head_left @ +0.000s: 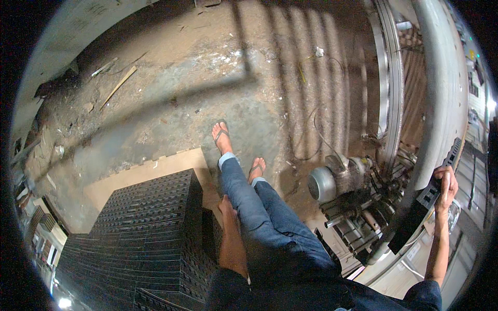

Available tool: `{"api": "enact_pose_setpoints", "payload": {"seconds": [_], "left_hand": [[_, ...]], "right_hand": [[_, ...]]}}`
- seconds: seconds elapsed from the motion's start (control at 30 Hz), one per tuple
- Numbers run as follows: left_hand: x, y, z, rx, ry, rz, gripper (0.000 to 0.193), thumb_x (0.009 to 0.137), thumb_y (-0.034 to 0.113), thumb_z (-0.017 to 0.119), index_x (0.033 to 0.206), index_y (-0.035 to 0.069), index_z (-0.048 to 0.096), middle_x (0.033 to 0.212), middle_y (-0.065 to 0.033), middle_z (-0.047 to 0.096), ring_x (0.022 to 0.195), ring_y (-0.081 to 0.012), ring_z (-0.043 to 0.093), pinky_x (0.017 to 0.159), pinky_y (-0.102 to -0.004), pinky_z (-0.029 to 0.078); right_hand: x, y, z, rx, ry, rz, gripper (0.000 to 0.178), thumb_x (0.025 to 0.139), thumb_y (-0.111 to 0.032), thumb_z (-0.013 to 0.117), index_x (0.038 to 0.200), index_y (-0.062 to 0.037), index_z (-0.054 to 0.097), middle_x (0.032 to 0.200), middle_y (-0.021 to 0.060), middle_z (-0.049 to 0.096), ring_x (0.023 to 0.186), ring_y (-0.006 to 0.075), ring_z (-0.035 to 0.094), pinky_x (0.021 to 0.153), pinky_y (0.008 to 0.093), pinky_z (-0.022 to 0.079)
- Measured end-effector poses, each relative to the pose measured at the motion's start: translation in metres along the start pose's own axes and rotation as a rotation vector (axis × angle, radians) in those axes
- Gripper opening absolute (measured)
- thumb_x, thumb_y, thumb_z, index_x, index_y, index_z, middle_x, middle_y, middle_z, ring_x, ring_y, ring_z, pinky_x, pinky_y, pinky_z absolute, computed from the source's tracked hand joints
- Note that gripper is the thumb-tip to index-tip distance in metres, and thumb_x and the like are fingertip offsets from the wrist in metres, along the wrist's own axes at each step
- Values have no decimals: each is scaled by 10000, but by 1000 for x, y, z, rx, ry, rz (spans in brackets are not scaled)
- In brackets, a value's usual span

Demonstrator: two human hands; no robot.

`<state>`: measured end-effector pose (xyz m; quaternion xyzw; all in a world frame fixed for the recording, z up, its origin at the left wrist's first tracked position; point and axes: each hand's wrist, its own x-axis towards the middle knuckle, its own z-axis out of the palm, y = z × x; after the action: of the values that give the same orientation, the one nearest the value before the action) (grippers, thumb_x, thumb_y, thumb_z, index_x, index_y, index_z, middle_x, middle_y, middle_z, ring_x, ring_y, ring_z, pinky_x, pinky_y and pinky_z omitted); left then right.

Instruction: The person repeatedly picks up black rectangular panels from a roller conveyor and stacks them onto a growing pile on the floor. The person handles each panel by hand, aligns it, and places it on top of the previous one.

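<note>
At the right, my right hand (447, 187) is raised with its fingers closed around a black slotted strip (428, 194). That strip lies against the pale curved edge of a machine (438, 78). My left hand (226, 208) hangs low beside my thigh, fingers curled in. Whether anything is inside its grip is hidden. Close to it on the left rises a large stack of black slotted pieces (140, 228), piled in neat rows. A flat cardboard sheet (150, 170) shows under the far side of the stack.
Beneath the machine sit a silver motor (324, 184) and several metal shafts. A cable (317, 132) trails over the dirty floor. Farther off lie a thin wooden stick (118, 87) and scattered scraps. My sandalled feet (222, 136) stand between the stack and the machine.
</note>
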<state>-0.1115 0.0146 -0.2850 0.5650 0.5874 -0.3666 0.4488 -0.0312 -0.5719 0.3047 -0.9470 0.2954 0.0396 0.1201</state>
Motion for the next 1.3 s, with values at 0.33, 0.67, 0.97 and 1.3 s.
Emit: {"api": "enact_pose_setpoints", "payload": {"seconds": [0.33,0.67,0.97,1.3], "left_hand": [[-31,16,23,-76,75,-65,445,999,346,494,1199,-39,591,1136,-173,627,1002,-329,606,856,-451,504],[-56,24,-28,36,-272,201,286,987,267,515,1099,38,645,1009,-118,662,916,-270,621,840,-402,509],[-1,-12,19,-147,89,-150,423,952,244,449,1222,-51,588,1255,-166,602,1121,-313,585,997,-418,463],[-39,15,-29,335,-459,209,386,986,260,468,1256,15,596,1189,-136,647,1035,-275,624,911,-394,500]], "right_hand": [[4,5,-1,34,-1,-20,390,1016,-301,414,829,8,561,806,66,570,749,163,524,725,276,404],[1,2,3,59,37,-15,369,1006,-287,437,821,9,557,768,64,557,709,159,515,674,276,401],[4,-2,1,64,31,-40,340,1007,-251,449,819,11,558,775,69,568,709,154,529,678,278,412],[0,-4,4,120,35,43,343,1022,-250,455,802,-2,546,768,63,543,728,153,493,707,277,401]]}}
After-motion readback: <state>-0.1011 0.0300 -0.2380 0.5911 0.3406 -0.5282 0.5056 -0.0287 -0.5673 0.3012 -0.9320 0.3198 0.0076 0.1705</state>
